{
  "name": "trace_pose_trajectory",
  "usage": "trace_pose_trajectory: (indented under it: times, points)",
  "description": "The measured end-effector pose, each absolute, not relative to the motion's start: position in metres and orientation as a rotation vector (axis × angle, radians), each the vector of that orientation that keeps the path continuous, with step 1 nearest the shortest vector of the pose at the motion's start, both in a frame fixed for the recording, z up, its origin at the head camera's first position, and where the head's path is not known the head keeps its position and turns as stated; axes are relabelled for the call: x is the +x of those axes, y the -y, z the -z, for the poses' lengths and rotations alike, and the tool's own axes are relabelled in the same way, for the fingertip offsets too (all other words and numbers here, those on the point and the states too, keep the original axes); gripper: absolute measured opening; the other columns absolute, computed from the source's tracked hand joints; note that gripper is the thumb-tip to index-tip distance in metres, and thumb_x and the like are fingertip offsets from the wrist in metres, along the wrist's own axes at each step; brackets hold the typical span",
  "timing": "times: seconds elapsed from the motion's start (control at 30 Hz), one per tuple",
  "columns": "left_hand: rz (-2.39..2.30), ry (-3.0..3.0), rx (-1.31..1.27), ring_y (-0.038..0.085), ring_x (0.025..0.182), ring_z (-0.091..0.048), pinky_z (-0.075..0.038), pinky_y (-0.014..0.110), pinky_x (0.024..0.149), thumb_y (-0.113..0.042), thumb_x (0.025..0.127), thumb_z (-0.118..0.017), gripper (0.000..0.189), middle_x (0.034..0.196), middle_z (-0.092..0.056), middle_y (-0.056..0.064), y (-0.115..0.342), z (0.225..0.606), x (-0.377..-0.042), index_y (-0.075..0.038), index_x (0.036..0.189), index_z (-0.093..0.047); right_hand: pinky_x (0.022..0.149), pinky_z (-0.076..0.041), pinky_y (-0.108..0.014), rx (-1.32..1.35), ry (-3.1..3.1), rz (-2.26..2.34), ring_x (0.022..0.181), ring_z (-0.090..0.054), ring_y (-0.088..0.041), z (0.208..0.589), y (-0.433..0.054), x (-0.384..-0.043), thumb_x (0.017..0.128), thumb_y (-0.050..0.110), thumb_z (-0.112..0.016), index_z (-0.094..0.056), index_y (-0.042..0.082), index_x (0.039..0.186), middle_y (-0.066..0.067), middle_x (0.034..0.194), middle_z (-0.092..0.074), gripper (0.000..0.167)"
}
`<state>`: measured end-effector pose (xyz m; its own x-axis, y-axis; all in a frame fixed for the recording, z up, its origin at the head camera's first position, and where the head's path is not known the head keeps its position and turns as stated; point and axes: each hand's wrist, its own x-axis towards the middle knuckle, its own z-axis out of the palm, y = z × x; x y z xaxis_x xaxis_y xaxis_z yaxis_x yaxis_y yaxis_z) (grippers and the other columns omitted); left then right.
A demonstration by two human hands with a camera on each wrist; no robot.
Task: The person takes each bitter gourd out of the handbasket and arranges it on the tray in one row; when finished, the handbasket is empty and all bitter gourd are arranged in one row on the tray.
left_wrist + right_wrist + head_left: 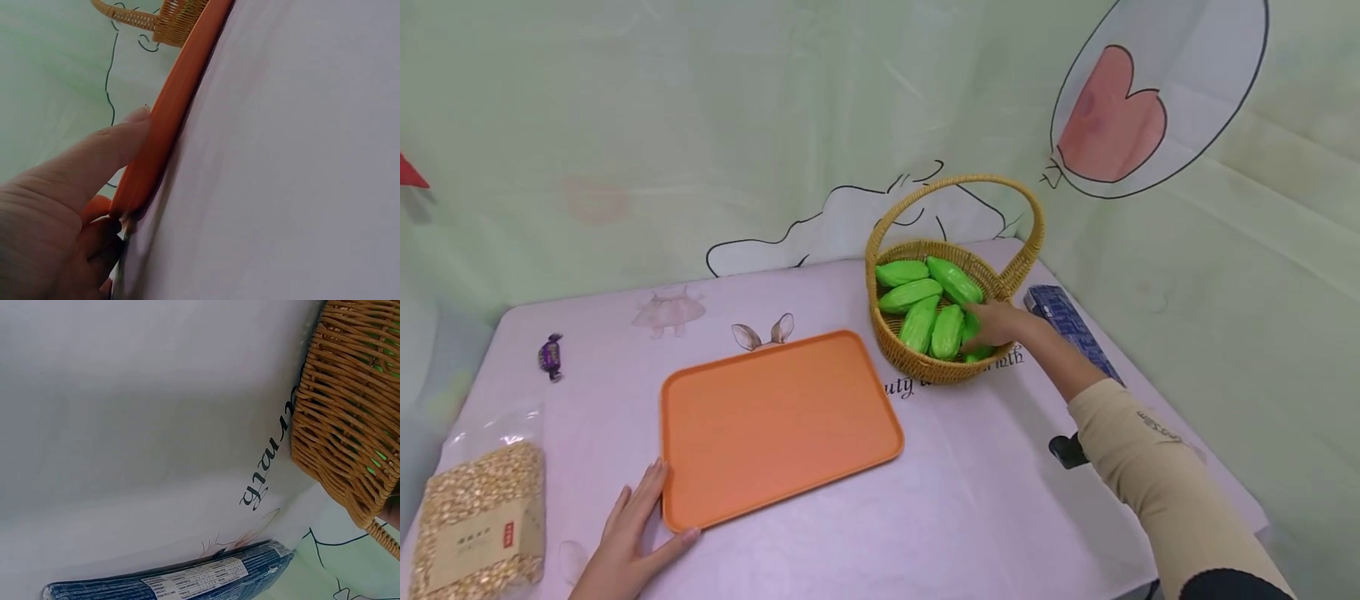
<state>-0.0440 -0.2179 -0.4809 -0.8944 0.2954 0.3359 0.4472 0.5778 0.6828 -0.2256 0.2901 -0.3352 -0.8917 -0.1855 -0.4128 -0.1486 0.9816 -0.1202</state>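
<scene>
A wicker basket [925,367] with a tall handle holds several green ridged oblong fruits [910,296]. My right hand [996,323] reaches in over its right side, fingers bent around the rightmost green fruit [972,333]. In the right wrist view, the basket's woven wall [350,406] hides most of that hand. To the left lies an orange tray [775,425] with nothing on it. My left hand [632,542] rests at its near left corner, fingers stretched along the left edge and thumb against the near edge. The left wrist view shows the thumb [119,137] touching the tray's side [165,119].
A clear bag of corn kernels [486,517] stands at the near left, with a purple wrapped candy [551,357] behind it. Right of the basket lies a long blue package [1071,329]. A black object [1067,451] shows partly under the right forearm. Printed curtains border the table.
</scene>
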Motion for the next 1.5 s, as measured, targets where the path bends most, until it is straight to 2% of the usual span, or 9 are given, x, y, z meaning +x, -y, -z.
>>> trace_pose_trajectory:
  times: [0.3, 0.47, 0.63, 1.0, 1.3, 1.5]
  points:
    - [1.186, 2.628, -0.605, -0.008, 0.136, -0.007, 0.005, 0.013, 0.108, -0.015, 0.073, -0.081, 0.089, 0.143, -0.033, 0.032, 0.217, 0.484, -0.043, 0.008, 0.144, -0.031, 0.101, -0.028, -0.066, -0.170, -2.660, 0.097, 0.128, -0.025, -0.056, 0.338, -0.290, -0.232, 0.083, 0.040, -0.072, -0.025, -0.007, 0.146, -0.039, 0.141, -0.027, 0.091]
    - [1.184, 2.624, -0.608, -0.008, 0.136, -0.007, 0.005, 0.013, 0.108, -0.015, 0.074, -0.080, 0.088, 0.141, -0.034, 0.033, 0.218, 0.483, -0.044, 0.008, 0.143, -0.031, 0.099, -0.027, -0.069, -0.126, -2.683, 0.148, 0.128, -0.019, -0.058, 0.341, -0.290, -0.231, 0.081, 0.038, -0.074, -0.026, -0.006, 0.146, -0.041, 0.142, -0.019, 0.091]
    - [1.189, 2.639, -0.599, -0.008, 0.136, -0.006, 0.005, 0.013, 0.108, -0.016, 0.075, -0.080, 0.087, 0.141, -0.034, 0.034, 0.216, 0.480, -0.044, 0.009, 0.143, -0.031, 0.099, -0.027, -0.069, -0.126, -2.693, 0.178, 0.129, -0.017, -0.058, 0.344, -0.291, -0.232, 0.082, 0.034, -0.073, -0.026, -0.008, 0.145, -0.041, 0.142, -0.018, 0.090]
    - [1.202, 2.631, -0.599, -0.008, 0.136, -0.007, 0.005, 0.013, 0.108, -0.015, 0.075, -0.080, 0.087, 0.141, -0.034, 0.033, 0.215, 0.479, -0.043, 0.008, 0.143, -0.031, 0.095, -0.034, -0.066, -0.137, -2.736, 0.196, 0.126, -0.023, -0.057, 0.346, -0.292, -0.232, 0.079, 0.035, -0.076, -0.029, -0.009, 0.143, -0.041, 0.140, -0.023, 0.091]
    - [1.190, 2.729, -0.503, -0.010, 0.135, -0.005, 0.007, 0.014, 0.109, -0.025, 0.080, -0.076, 0.085, 0.146, -0.031, 0.027, 0.216, 0.477, -0.044, 0.004, 0.145, -0.030, 0.101, -0.027, -0.067, -0.177, -2.787, 0.230, 0.128, -0.019, -0.057, 0.343, -0.294, -0.234, 0.077, 0.028, -0.076, -0.032, -0.013, 0.140, -0.037, 0.138, -0.034, 0.087]
    - [1.241, 2.767, -0.467, -0.006, 0.137, -0.007, 0.008, 0.015, 0.109, -0.029, 0.083, -0.074, 0.083, 0.148, -0.029, 0.024, 0.214, 0.474, -0.045, 0.003, 0.146, -0.030, 0.099, -0.032, -0.065, -0.197, -2.817, 0.231, 0.125, -0.026, -0.056, 0.336, -0.297, -0.234, 0.077, 0.027, -0.076, -0.031, -0.015, 0.139, -0.039, 0.136, -0.034, 0.088]
